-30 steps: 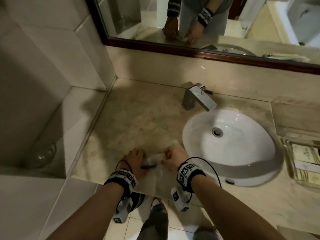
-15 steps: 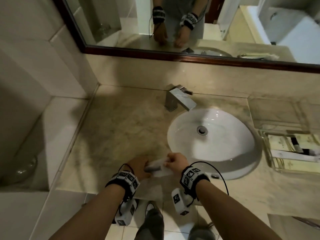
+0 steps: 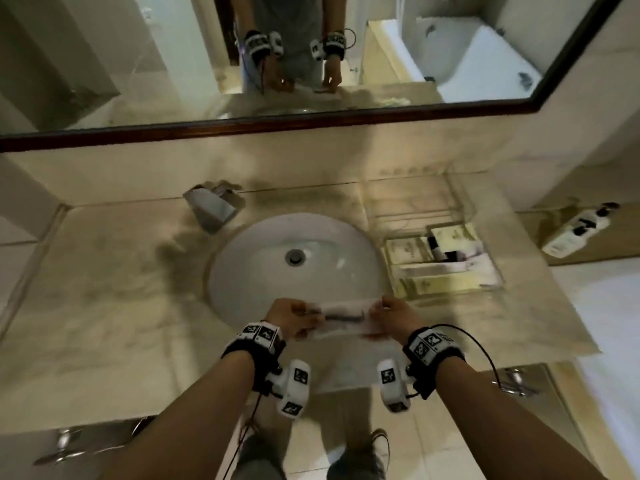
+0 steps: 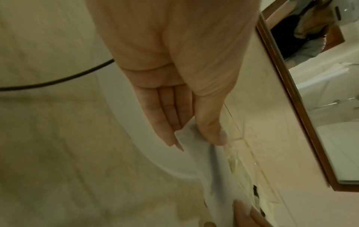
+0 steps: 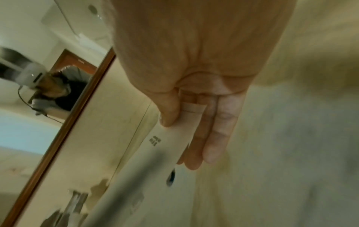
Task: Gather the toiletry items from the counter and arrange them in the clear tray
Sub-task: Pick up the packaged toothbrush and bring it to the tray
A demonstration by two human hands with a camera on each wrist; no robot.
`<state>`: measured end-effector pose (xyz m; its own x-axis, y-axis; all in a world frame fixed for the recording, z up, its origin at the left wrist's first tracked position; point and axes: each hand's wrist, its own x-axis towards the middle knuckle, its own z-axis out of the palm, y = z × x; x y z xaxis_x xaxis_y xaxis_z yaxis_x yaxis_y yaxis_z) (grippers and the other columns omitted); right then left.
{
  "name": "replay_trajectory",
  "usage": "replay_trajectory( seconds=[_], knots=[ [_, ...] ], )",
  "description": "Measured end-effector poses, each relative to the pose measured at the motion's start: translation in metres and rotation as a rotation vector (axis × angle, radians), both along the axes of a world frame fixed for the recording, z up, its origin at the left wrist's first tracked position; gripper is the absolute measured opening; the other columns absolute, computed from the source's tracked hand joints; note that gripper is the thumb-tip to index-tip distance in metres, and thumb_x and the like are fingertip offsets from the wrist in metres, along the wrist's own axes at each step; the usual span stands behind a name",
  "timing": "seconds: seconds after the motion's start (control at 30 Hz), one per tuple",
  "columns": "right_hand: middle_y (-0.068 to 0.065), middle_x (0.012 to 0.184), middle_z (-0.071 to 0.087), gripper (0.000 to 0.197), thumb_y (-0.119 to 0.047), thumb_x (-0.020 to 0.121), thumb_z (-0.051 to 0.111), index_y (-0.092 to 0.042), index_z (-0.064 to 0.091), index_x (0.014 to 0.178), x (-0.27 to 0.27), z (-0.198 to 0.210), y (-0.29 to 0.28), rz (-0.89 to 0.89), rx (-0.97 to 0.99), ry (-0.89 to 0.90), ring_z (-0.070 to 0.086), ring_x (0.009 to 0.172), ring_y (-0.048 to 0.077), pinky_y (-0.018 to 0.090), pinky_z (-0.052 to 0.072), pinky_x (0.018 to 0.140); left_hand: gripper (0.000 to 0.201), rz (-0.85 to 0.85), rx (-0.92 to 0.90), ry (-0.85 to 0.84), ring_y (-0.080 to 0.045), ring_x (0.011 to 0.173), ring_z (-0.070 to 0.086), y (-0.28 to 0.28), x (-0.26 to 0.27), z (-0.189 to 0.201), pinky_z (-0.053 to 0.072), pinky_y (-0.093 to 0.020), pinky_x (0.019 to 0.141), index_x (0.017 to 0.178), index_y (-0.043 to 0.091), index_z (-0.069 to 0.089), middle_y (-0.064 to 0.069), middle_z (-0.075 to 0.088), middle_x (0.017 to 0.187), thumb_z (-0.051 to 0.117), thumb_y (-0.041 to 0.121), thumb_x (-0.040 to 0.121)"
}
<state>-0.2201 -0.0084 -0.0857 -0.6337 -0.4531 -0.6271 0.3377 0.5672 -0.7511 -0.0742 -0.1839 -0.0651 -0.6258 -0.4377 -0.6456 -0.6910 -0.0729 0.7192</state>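
We see a smooth, shiny stone counter and a glossy white sink. The tap is shiny metal. The tray is clear plastic. The long packet looks like matt paper. The mirror frame is dark wood.

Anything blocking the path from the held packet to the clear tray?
Nothing visible. Both hands, left hand and right hand, pinch the packet over the sink's front rim; the clear tray sits up and right, already holding packets.
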Motion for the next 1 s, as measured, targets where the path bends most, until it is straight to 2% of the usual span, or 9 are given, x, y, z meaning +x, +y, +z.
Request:
replay_trajectory(
  seconds=[0.1, 0.17, 0.27, 0.43, 0.53, 0.67, 0.77, 0.87, 1.0],
  knots=[
    [0.014, 0.079, 0.053, 0.021, -0.008, 0.095, 0.055, -0.008, 0.053, 0.074, -0.036, 0.010, 0.050, -0.120, -0.099, -0.108, 0.058, 0.065, 0.029, 0.040, 0.060, 0.053, 0.009, 0.034, 0.055, 0.022, -0.007, 0.047, 0.060, 0.048, -0.040, 0.002, 0.053, -0.018, 0.051, 0.084, 0.004, 0.068, -0.009, 0.062, 0.070, 0.075, 0.006, 0.080],
    [0.014, 0.084, 0.057, 0.014, -0.008, 0.092, 0.059, -0.007, 0.056, 0.078, -0.056, 0.015, 0.080, -0.173, -0.120, -0.165, 0.061, 0.068, 0.033, 0.039, 0.060, 0.056, 0.016, 0.083, 0.108, 0.052, -0.002, 0.045, 0.061, 0.078, -0.065, 0.002, 0.052, -0.015, 0.047, 0.097, 0.000, 0.069, -0.008, 0.063, 0.072, 0.072, 0.004, 0.082],
    [0.013, 0.081, 0.062, 0.012, -0.006, 0.089, 0.063, -0.007, 0.060, 0.078, -0.083, 0.016, 0.108, -0.171, -0.095, -0.197, 0.064, 0.068, 0.032, 0.051, 0.057, 0.077, 0.017, 0.129, 0.189, 0.065, -0.006, 0.050, 0.065, 0.107, -0.095, 0.003, 0.054, -0.017, 0.049, 0.098, -0.001, 0.069, -0.009, 0.066, 0.074, 0.072, 0.004, 0.082],
    [0.015, 0.073, 0.060, 0.015, 0.009, 0.082, 0.065, -0.003, 0.060, 0.074, -0.121, 0.017, 0.123, -0.208, -0.096, -0.193, 0.060, 0.062, 0.030, 0.036, 0.058, 0.052, 0.006, 0.174, 0.200, 0.056, -0.018, 0.062, 0.065, 0.123, -0.139, -0.001, 0.061, -0.031, 0.066, 0.084, 0.005, 0.073, -0.009, 0.069, 0.071, 0.075, 0.007, 0.080],
    [0.015, 0.074, 0.060, 0.015, 0.009, 0.079, 0.069, -0.003, 0.061, 0.075, -0.149, 0.010, 0.120, -0.209, -0.064, -0.107, 0.060, 0.063, 0.029, 0.040, 0.058, 0.057, 0.014, 0.180, 0.145, 0.068, -0.022, 0.064, 0.064, 0.119, -0.168, -0.008, 0.061, -0.035, 0.070, 0.097, -0.002, 0.070, -0.006, 0.069, 0.066, 0.070, -0.002, 0.082],
    [0.000, 0.075, 0.065, 0.014, -0.023, 0.076, 0.077, -0.023, 0.063, 0.072, -0.185, 0.000, 0.109, -0.002, 0.178, 0.291, 0.061, 0.075, 0.020, 0.033, 0.049, 0.070, 0.020, 0.077, 0.029, 0.052, -0.020, 0.066, 0.067, 0.112, -0.204, -0.010, 0.061, -0.029, 0.063, 0.097, 0.009, 0.066, -0.008, 0.069, 0.076, 0.073, 0.001, 0.081],
    [0.002, 0.090, 0.071, 0.018, -0.042, 0.074, 0.073, -0.026, 0.066, 0.081, -0.201, 0.005, 0.094, 0.160, 0.315, 0.373, 0.065, 0.087, 0.023, 0.036, 0.053, 0.080, 0.032, -0.013, -0.110, 0.011, -0.025, 0.074, 0.072, 0.100, -0.221, -0.013, 0.062, -0.040, 0.071, 0.098, 0.014, 0.069, -0.010, 0.074, 0.085, 0.080, 0.027, 0.071],
    [0.005, 0.101, 0.069, 0.032, -0.045, 0.081, 0.067, -0.018, 0.066, 0.099, -0.207, 0.014, 0.087, 0.322, 0.404, 0.459, 0.063, 0.095, 0.026, 0.031, 0.048, 0.081, 0.037, -0.185, -0.313, -0.101, -0.024, 0.081, 0.070, 0.097, -0.222, -0.017, 0.060, -0.035, 0.074, 0.094, 0.025, 0.061, -0.003, 0.073, 0.091, 0.075, 0.046, 0.068],
    [0.000, 0.091, 0.064, 0.022, -0.043, 0.090, 0.055, -0.023, 0.062, 0.093, -0.201, 0.013, 0.099, 0.412, 0.435, 0.467, 0.063, 0.092, 0.024, 0.033, 0.049, 0.077, 0.038, -0.315, -0.480, -0.135, -0.020, 0.085, 0.067, 0.110, -0.207, -0.025, 0.055, -0.033, 0.077, 0.103, 0.027, 0.051, 0.001, 0.071, 0.094, 0.066, 0.052, 0.079]
  ],
)
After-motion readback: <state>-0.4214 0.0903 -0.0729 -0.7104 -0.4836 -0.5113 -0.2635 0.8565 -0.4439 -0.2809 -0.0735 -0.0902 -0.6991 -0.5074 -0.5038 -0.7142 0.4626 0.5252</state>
